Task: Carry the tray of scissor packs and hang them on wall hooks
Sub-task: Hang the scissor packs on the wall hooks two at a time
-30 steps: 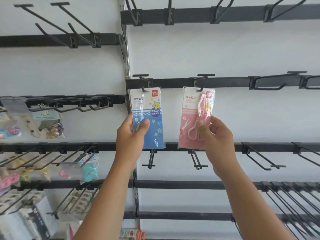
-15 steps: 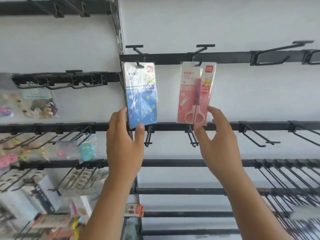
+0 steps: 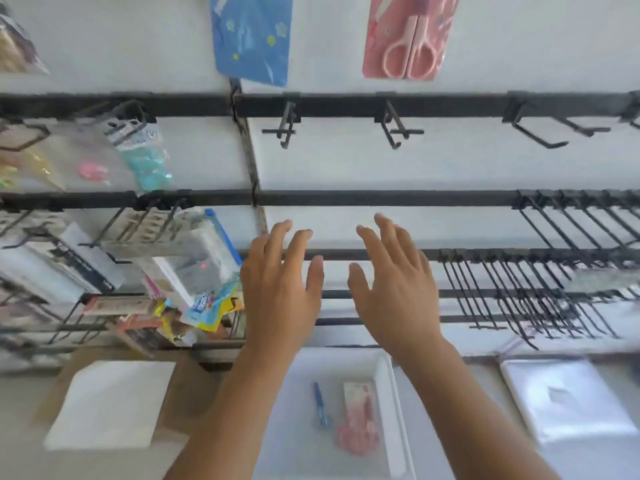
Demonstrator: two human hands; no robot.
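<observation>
A blue scissor pack [image 3: 251, 36] and a pink scissor pack [image 3: 408, 36] hang side by side on the wall at the top of the view. Well below them, my left hand [image 3: 280, 289] and my right hand [image 3: 394, 285] are both open and hold nothing, fingers spread, in front of the black rails. Under my forearms lies a white tray [image 3: 388, 393] with a pink scissor pack [image 3: 360, 420] and a blue scissor pack [image 3: 320, 403] in it.
Empty black hooks [image 3: 398, 129] stick out from the rail under the hung packs, and dense rows of hooks [image 3: 540, 289] fill the right. Packed goods [image 3: 145, 157] hang at left. A white sheet [image 3: 110, 403] and a clear plastic stack [image 3: 568, 396] flank the tray.
Both hands have let go of the hung packs and dropped down and closer together. The view has tilted down, which brings the tray into sight.
</observation>
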